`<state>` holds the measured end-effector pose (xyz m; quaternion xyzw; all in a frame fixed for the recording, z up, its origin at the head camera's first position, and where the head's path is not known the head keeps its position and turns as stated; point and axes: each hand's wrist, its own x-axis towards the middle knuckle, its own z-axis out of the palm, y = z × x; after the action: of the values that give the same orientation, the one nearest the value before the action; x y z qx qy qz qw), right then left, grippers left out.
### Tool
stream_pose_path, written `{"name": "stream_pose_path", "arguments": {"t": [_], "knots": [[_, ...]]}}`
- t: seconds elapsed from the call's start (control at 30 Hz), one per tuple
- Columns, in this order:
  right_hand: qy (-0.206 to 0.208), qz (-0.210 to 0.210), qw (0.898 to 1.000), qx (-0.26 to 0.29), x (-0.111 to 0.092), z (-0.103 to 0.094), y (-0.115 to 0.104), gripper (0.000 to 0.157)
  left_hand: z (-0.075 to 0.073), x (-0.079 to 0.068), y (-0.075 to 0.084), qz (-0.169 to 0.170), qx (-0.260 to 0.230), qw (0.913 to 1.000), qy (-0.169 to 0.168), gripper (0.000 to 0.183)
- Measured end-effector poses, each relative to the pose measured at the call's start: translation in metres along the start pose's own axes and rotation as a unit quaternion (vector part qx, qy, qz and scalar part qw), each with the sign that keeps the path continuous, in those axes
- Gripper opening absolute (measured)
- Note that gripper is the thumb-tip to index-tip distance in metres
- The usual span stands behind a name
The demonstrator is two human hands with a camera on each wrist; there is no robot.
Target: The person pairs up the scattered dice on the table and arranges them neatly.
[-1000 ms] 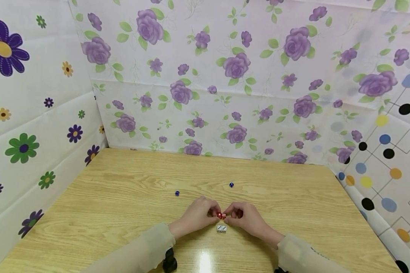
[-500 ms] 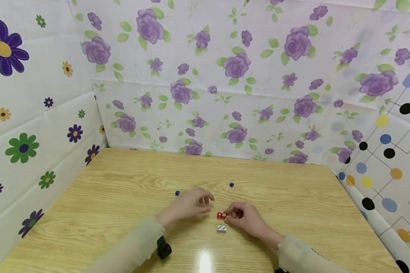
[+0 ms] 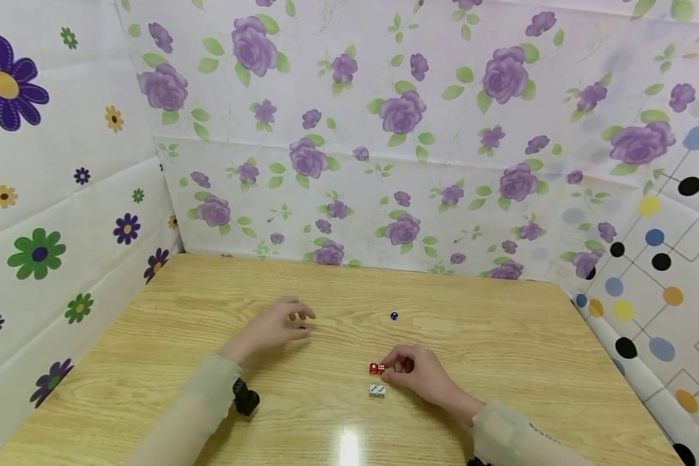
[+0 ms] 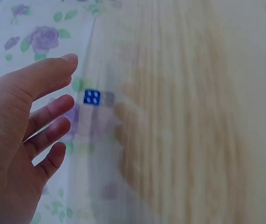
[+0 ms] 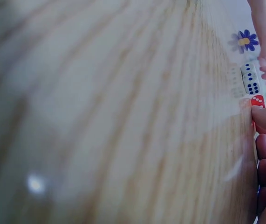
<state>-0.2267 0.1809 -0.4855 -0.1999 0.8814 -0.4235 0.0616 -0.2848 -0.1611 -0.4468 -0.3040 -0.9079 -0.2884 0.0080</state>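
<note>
Two red dice sit side by side on the table, with two white dice touching each other just in front of them. My right hand pinches the right-hand red die between thumb and forefinger. Farther left, my left hand hovers with loosely bent, parted fingers and holds nothing. A blue die stands just beyond its fingertips in the left wrist view; the head view shows only a dark sliver of it between the fingers. Another blue die lies behind the red dice.
The wooden table meets a purple-flowered cloth wall at the back. Patterned cloths also close off the left and right sides. Dark wrist cameras hang under the sleeves.
My left hand has let go of the red dice and moved left and back to the left-hand blue die, its fingers spreading. The right hand has stayed at the red dice.
</note>
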Motion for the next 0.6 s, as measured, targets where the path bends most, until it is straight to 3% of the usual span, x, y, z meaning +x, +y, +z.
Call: {"name": "stream_pose_path", "arguments": {"t": [0.27,0.6], "knots": [[-0.001,0.004,1.000,-0.004,0.000,0.000,0.000,0.009,0.001,-0.008,-0.019,-0.007,0.014,0.9998,-0.011,0.023],[0.003,-0.002,1.000,-0.004,0.001,0.001,0.001,0.009,0.004,-0.006,-0.025,-0.024,-0.022,0.9995,0.000,0.018]]}}
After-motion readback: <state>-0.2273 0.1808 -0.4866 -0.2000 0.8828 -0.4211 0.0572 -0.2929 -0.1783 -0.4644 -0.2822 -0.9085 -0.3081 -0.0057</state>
